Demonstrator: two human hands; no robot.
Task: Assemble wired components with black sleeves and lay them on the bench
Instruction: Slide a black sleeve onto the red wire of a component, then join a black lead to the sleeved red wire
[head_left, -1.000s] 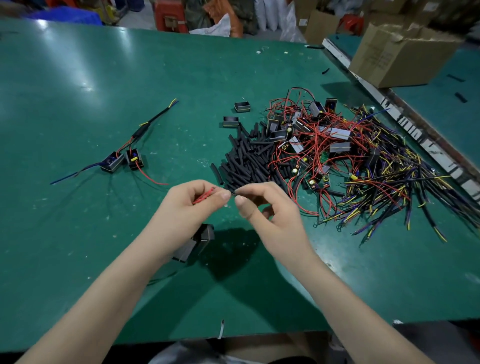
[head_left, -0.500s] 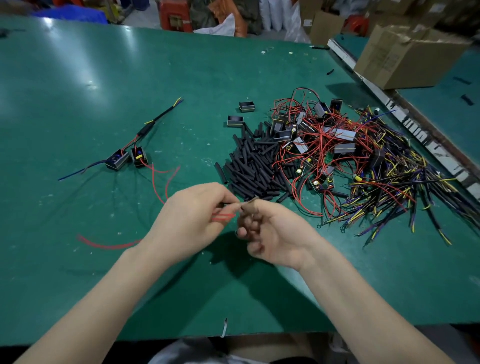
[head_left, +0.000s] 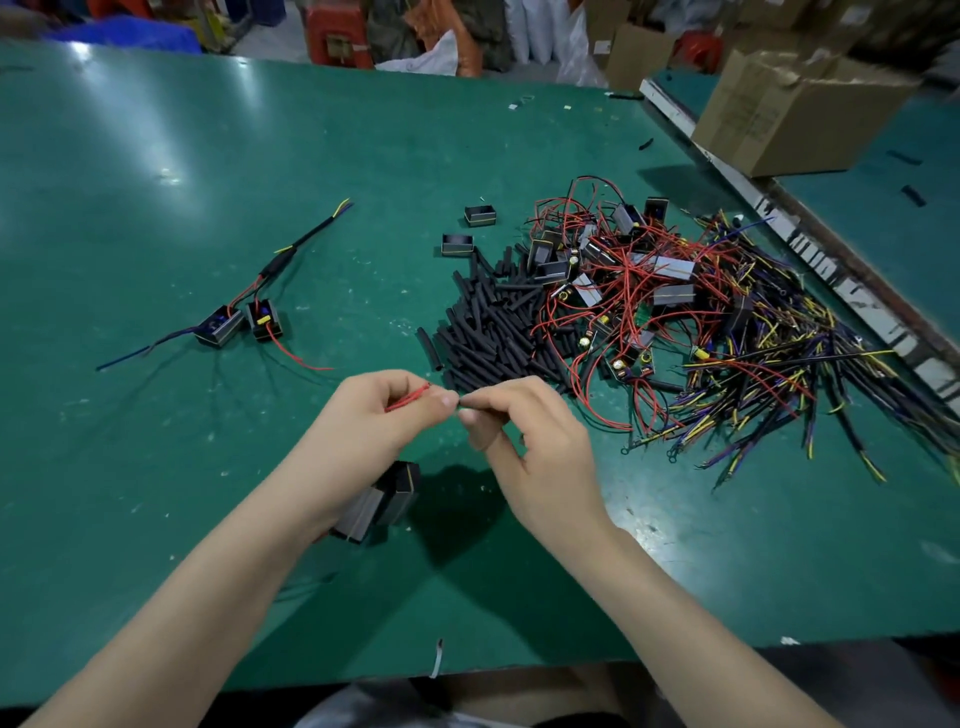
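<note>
I find the red wire (head_left: 408, 399) pinched in the left hand (head_left: 382, 421), thumb and curled fingers closed on it, held above the bench (head_left: 156, 467) toward the middle of its near edge. The right hand (head_left: 524, 436) meets it fingertip to fingertip, thumb and forefinger closed on something small and dark; I judge it a black sleeve, though too little shows to be certain. A black component (head_left: 382, 501) hangs below the left wrist, apparently on that same wire.

Step in hand, in my judgement: threading a sleeve onto the wire end. The next move calls for lining the wire tip with the sleeve mouth and sliding it on without fraying the strands, then laying the piece down with the finished ones.

Count:
- Finished assemblies (head_left: 244, 317): two component boxes with sleeved leads, lying toward the left edge
- Loose empty black housings (head_left: 467, 228): two, lying apart beyond the sleeve heap
- Sleeve pile (head_left: 488, 322): one heap near the bench centre, too many to count
- Tangle of red-wired components (head_left: 623, 291): one heap, touching the sleeves, uncountable
- Bundle of black, yellow and purple leads (head_left: 779, 374): one, toward the right edge
- Cardboard box (head_left: 789, 114): one, on the adjoining bench past the far right corner
</note>
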